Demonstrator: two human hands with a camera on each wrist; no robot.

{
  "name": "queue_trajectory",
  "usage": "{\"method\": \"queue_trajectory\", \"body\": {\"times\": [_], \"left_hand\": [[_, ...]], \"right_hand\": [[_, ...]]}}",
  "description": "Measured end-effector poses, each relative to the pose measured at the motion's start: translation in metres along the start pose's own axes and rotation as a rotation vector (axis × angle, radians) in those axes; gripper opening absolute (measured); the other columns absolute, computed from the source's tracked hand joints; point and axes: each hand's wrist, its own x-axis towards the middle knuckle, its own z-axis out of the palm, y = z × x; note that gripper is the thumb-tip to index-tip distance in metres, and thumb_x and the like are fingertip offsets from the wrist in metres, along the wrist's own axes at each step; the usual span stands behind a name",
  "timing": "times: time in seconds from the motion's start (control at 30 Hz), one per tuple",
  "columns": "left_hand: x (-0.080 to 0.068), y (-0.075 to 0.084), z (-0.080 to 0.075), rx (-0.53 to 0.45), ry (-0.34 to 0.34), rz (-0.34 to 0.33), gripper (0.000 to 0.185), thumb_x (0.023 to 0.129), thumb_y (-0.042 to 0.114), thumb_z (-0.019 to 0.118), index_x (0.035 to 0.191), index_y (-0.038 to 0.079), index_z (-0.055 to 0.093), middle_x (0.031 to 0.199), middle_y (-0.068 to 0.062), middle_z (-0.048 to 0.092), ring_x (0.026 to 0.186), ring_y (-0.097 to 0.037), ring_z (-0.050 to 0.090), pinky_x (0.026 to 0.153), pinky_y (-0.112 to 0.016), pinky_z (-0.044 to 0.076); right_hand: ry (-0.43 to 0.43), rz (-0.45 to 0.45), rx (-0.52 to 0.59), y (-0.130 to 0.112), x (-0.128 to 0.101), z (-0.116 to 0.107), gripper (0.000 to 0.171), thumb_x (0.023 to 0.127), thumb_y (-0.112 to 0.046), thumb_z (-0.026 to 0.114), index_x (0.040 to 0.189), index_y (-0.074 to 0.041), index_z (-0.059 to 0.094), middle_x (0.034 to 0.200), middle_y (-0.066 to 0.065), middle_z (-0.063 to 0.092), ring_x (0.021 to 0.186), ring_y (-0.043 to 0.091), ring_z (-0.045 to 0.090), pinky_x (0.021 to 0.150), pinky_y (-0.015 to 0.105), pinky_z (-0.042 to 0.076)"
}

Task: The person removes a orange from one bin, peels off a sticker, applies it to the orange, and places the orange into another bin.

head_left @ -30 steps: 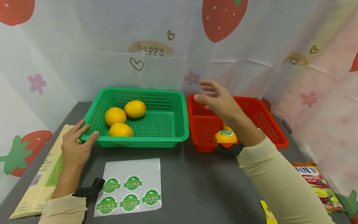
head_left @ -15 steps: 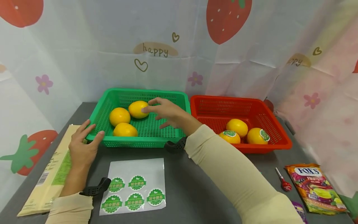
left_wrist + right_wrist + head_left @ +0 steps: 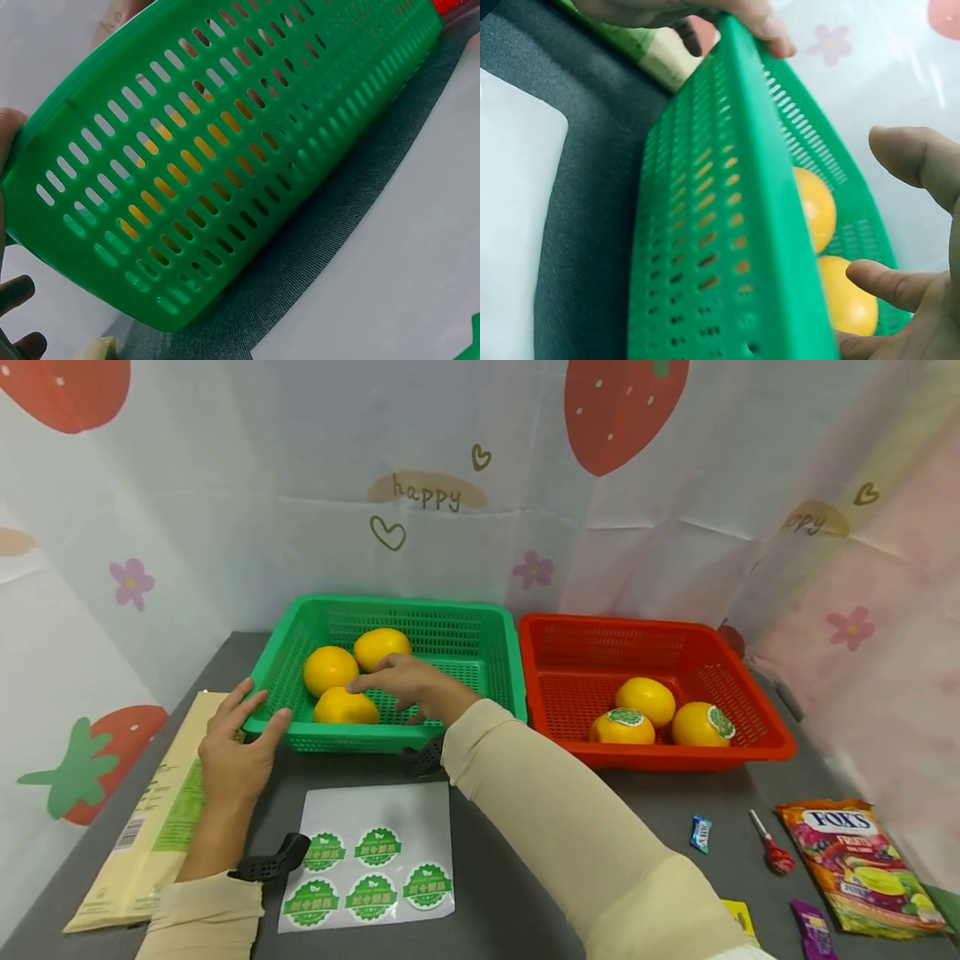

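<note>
Three plain yellow oranges (image 3: pixel 345 706) sit clustered in the left half of your green slotted basket (image 3: pixel 480 693), itself flat on the grey table, touching the red basket's (image 3: pixel 757 727) side.

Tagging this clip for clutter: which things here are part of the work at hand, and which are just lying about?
In use:
- green basket, left hand holding its corner
- three plain oranges, right hand reaching the nearest orange
- red basket with stickered oranges
- sticker sheet

Lying about:
- candy bag
- lollipop
- loose sweets
- flat beige packet
</note>
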Motion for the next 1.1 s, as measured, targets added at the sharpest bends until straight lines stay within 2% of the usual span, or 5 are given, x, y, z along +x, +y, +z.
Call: {"method": "queue_trajectory", "body": {"times": [0.37, 0.57, 0.87, 0.97, 1.1], "left_hand": [[-0.005, -0.005, 0.006, -0.015, 0.014, -0.019, 0.043, 0.086, 0.014, 0.074, 0.126, 0.0, 0.064, 0.141, -0.002, 0.05, 0.133, -0.015, 0.038, 0.104, -0.026, 0.03], [0.0, -0.007, 0.004, -0.026, 0.022, -0.002, 0.042, 0.086, 0.013, 0.073, 0.125, -0.001, 0.064, 0.141, -0.002, 0.05, 0.132, -0.016, 0.039, 0.101, -0.023, 0.032], [0.0, -0.005, 0.002, -0.013, 0.008, -0.004, 0.042, 0.087, 0.013, 0.073, 0.125, -0.001, 0.063, 0.142, -0.001, 0.049, 0.133, -0.016, 0.037, 0.104, -0.026, 0.03], [0.0, -0.005, 0.002, -0.019, 0.015, 0.008, 0.041, 0.086, 0.011, 0.073, 0.124, -0.002, 0.064, 0.141, -0.002, 0.05, 0.133, -0.017, 0.038, 0.104, -0.027, 0.03], [0.0, -0.006, -0.001, -0.042, 0.022, 0.018, 0.04, 0.085, 0.011, 0.073, 0.123, -0.002, 0.065, 0.141, -0.004, 0.05, 0.133, -0.018, 0.038, 0.104, -0.027, 0.031]], "right_hand": [[-0.058, -0.078, -0.485, 0.012, 0.022, 0.027, 0.079, 0.087, -0.047, 0.068, 0.15, -0.014, 0.034, 0.142, 0.006, 0.044, 0.12, 0.021, 0.046, 0.098, 0.038, 0.038], [-0.06, -0.152, -0.608, 0.01, 0.03, 0.032, 0.074, 0.091, -0.045, 0.064, 0.149, -0.009, 0.035, 0.136, 0.008, 0.049, 0.114, 0.022, 0.05, 0.095, 0.037, 0.04], [0.03, -0.251, -0.555, 0.017, 0.033, 0.028, 0.062, 0.086, -0.042, 0.07, 0.133, -0.006, 0.054, 0.106, 0.003, 0.06, 0.089, 0.018, 0.056, 0.074, 0.03, 0.047], [0.071, -0.293, -0.44, 0.016, 0.028, 0.024, 0.063, 0.083, -0.039, 0.072, 0.134, -0.007, 0.054, 0.1, 0.002, 0.059, 0.083, 0.018, 0.057, 0.068, 0.03, 0.048], [0.097, -0.347, -0.143, 0.013, 0.011, 0.013, 0.068, 0.081, -0.029, 0.075, 0.141, -0.011, 0.048, 0.109, 0.005, 0.057, 0.084, 0.022, 0.059, 0.071, 0.036, 0.053]]}}
